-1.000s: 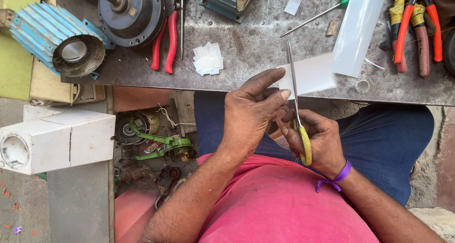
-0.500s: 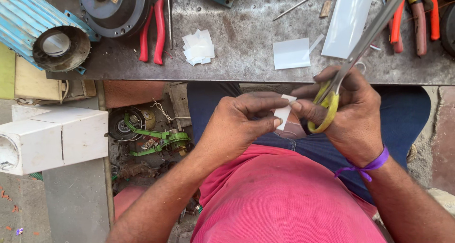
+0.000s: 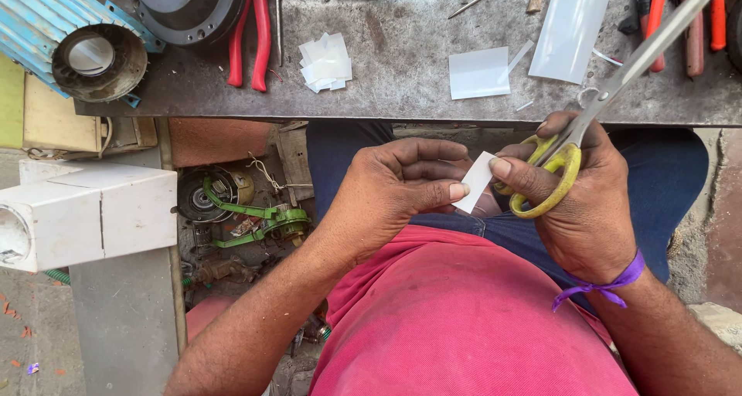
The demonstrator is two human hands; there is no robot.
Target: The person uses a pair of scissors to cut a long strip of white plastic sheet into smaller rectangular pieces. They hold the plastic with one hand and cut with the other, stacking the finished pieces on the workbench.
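- Left hand (image 3: 394, 191) pinches a small white paper slip (image 3: 474, 181) over the lap.
- Right hand (image 3: 576, 195), closed through yellow-handled scissors (image 3: 587, 125), steadies the slip's far edge.
- Between cuts; next, blades must meet the slip squarely.

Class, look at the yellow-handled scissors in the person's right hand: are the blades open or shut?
Shut: the yellow-handled scissors show one closed metal line running up from the right hand, with no gap between blades.
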